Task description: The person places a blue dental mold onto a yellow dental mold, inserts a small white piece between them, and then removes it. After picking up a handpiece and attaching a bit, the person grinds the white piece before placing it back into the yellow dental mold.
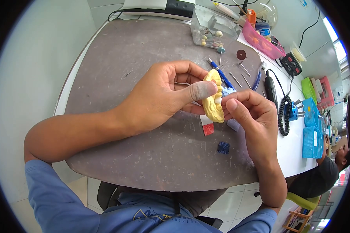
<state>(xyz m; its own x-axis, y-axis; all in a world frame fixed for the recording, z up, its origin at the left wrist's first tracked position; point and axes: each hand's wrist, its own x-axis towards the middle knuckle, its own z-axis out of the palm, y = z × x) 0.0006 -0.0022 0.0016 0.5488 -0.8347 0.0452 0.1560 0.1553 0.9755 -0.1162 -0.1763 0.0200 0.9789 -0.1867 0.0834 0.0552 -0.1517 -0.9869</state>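
Observation:
A yellow dental model (pixel 212 105) with a white tooth (pixel 217 100) on its right side is held upright over the grey mat. My left hand (pixel 171 91) grips it, the thumb pressed on its upper face and the fingers behind. My right hand (pixel 254 116) is at the model's lower right edge beside the white tooth, thumb and forefinger close together; whether something small is between them is hidden. Partly behind the hands lies a light blue piece (pixel 228 91). Below the model are a red and white strip (pixel 207 126) and a dark blue square (pixel 223 147).
On the grey mat (pixel 105 70) lie a blue pen (pixel 220 73), a brown disc (pixel 241 54) and thin metal bits. A clear box (pixel 210 31), pink tray (pixel 262 42), black handpiece (pixel 270 87) and blue baskets (pixel 310 141) stand beyond. Another person (pixel 319 176) sits at the right.

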